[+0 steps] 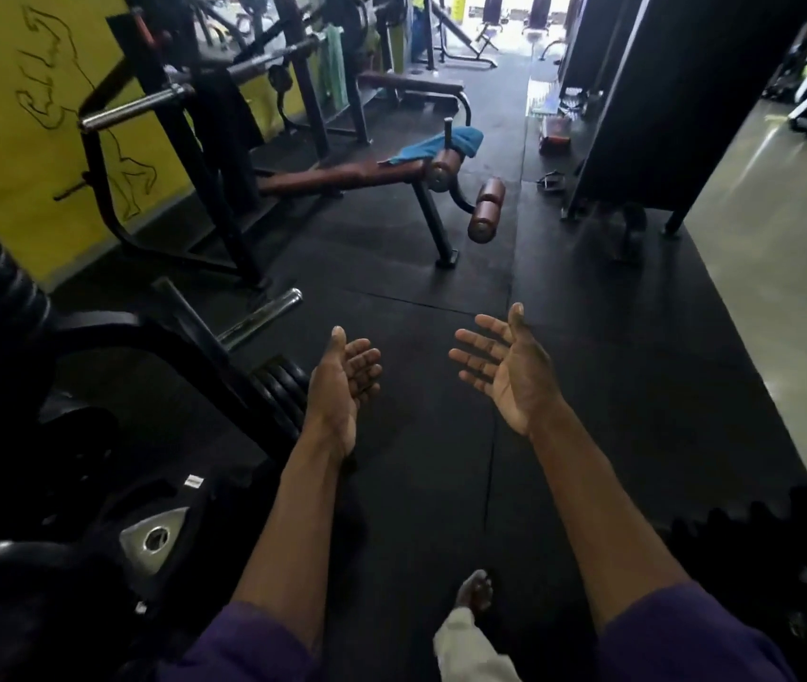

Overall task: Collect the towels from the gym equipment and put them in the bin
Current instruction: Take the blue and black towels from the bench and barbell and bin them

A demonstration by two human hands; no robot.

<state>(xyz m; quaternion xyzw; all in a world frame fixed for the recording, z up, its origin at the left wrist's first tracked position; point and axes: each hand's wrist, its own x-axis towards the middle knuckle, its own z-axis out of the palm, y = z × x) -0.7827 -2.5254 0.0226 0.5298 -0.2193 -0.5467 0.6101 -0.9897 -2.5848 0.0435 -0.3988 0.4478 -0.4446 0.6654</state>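
A gym aisle of black rubber floor (416, 297) runs ahead between machines and a yellow wall. Both hands are held out palms up, fingers spread and empty: the left hand (342, 381), the right hand (505, 371). The blue towel (433, 147) lies draped over the far end of the brown bench (342, 177), well ahead and slightly left, about equally far from either hand. A green towel (332, 76) hangs on a rack farther back. No bin shows.

Head-worn view, forward and down, wide
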